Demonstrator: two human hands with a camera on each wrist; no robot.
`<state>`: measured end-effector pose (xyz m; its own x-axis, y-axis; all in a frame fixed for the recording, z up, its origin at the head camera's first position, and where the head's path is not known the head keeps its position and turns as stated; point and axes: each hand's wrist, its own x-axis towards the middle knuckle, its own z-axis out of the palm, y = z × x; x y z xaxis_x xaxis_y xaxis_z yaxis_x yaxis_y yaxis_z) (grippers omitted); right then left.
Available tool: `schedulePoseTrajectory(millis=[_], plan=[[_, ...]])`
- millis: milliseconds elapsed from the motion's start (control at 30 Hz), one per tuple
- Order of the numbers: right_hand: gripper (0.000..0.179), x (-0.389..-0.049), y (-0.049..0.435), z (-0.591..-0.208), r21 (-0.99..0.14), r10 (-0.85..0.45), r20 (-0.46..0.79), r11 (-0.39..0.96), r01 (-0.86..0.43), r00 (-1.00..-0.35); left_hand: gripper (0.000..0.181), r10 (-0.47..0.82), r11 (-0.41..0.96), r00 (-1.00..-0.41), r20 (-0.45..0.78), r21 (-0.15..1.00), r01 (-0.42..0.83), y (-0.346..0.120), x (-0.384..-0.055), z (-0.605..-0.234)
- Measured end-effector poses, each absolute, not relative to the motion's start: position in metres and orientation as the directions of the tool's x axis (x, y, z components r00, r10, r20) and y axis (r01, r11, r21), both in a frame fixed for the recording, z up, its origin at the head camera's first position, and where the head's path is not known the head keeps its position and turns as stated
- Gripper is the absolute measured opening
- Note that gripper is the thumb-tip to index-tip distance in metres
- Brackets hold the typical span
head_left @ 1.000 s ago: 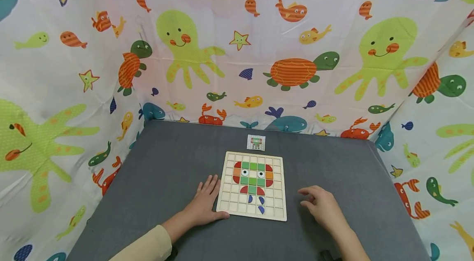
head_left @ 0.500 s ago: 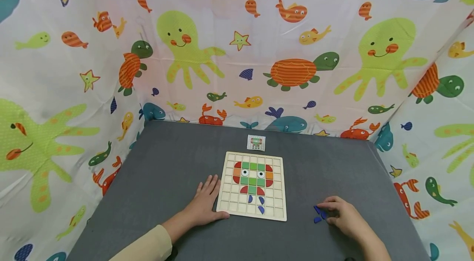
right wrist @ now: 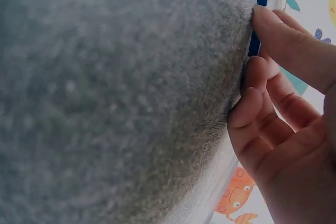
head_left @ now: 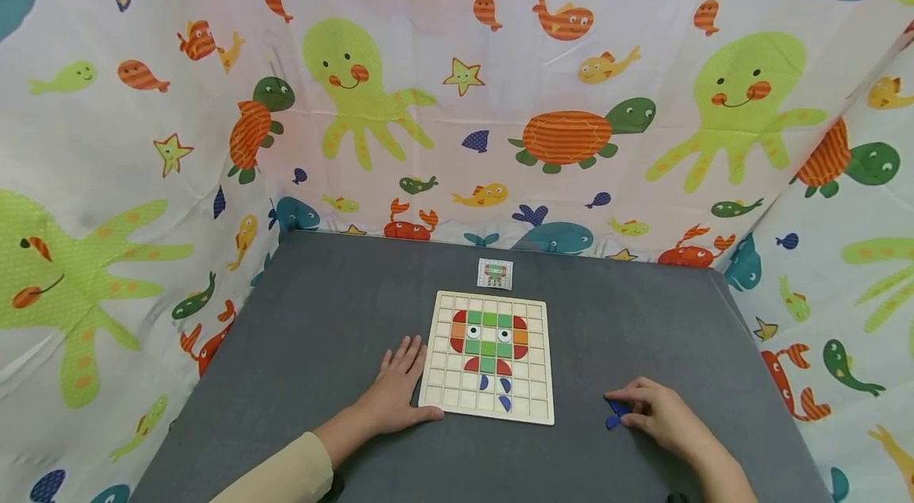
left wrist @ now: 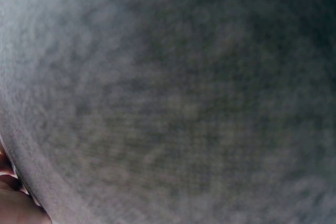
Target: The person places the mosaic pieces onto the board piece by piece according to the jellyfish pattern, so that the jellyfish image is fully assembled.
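A wooden grid board (head_left: 451,396) lies on the grey table, carrying red, green and orange pieces, two eye tiles (head_left: 473,332) and several blue half-round pieces (head_left: 505,403) in its lower cells. My left hand (head_left: 393,389) rests at the board's left edge with fingers straight, the thumb by its lower corner. To the right of the board, my right hand (head_left: 660,412) has thumb and forefinger about small blue pieces (head_left: 612,423) on the table. In the right wrist view, the right thumb (right wrist: 286,40) touches a blue edge (right wrist: 255,44); the fingers partly hide the pieces.
A small picture card (head_left: 495,274) lies beyond the board, showing a similar coloured figure on a grid. The grey tabletop (head_left: 343,305) meets a cloth curtain (head_left: 443,114) printed with sea animals at the back and sides.
My right hand has moved right and nearer, away from the board, to the loose blue pieces. Its thumb and forefinger have now gathered about them. The left hand stays still.
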<state>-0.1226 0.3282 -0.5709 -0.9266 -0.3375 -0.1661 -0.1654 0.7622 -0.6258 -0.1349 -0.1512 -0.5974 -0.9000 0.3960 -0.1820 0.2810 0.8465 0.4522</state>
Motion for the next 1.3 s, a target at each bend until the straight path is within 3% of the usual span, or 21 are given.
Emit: schedulePoseTrajectory(millis=[233,467,600,800,1000,1133,1300], plan=[[0.020,-0.123,0.328,-0.572,-0.600,-0.334,-0.114,0.774,-0.203,-0.936,0.120,0.398,0.847,-0.898,-0.188,0.450,0.281,-0.150,-0.136,-0.598],[0.023,-0.123,0.327,-0.570,-0.556,-0.260,-0.120,0.817,-0.152,-0.958,0.121,0.401,0.847,-0.898,-0.182,0.447,0.288,-0.150,-0.137,-0.599],[0.023,-0.122,0.325,-0.568,-0.507,-0.199,-0.121,0.855,-0.112,-0.973,0.121,0.400,0.846,-0.898,-0.181,0.451,0.286,-0.150,-0.136,-0.600],[0.007,-0.118,0.321,-0.563,-0.450,-0.112,-0.102,0.891,-0.055,-0.988,0.120,0.396,0.844,-0.902,-0.171,0.456,0.284,-0.151,-0.136,-0.599],[0.019,-0.116,0.324,-0.557,-0.457,-0.012,-0.206,0.885,0.086,-0.978,0.120,0.396,0.843,-0.903,-0.168,0.457,0.285,-0.151,-0.136,-0.598],[0.030,-0.118,0.332,-0.556,-0.501,-0.059,-0.284,0.860,0.096,-0.957,0.120,0.399,0.844,-0.900,-0.174,0.453,0.286,-0.152,-0.135,-0.599],[0.024,-0.117,0.340,-0.560,-0.537,-0.143,-0.272,0.843,0.027,-0.952,0.121,0.399,0.844,-0.899,-0.180,0.454,0.284,-0.151,-0.135,-0.599]])
